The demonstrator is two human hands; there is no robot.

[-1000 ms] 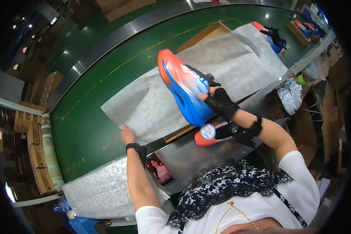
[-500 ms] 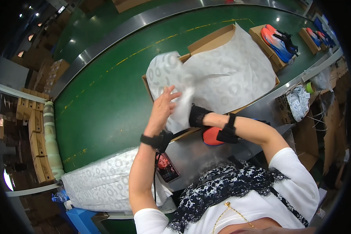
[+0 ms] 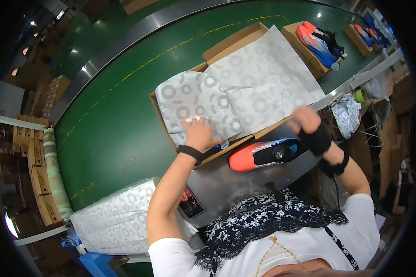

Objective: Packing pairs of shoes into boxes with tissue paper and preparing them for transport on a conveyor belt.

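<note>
An open cardboard shoe box (image 3: 158, 113) lies on the green surface, with white patterned tissue paper (image 3: 259, 69) spread over it and its lid side. My left hand (image 3: 199, 134) rests open on the paper in the near left part of the box, fingers spread. A bit of blue shows beside its thumb at the box edge. On the metal ledge in front lies a single orange, blue and black sports shoe (image 3: 247, 158) with a round dial. Above its heel end, my right hand (image 3: 308, 121) is smeared by motion, so its grip is unclear.
A stack of tissue paper (image 3: 115, 214) and a phone-like dark item (image 3: 192, 203) lie at the near left. Shoes in an open box (image 3: 309, 51) stand at the back right. A basket (image 3: 337, 122) of small packets hangs at the right edge.
The tissue paper has come down flat over the left part of the box. My left hand now presses on it. My right hand has swung right, uncovering the shoe.
</note>
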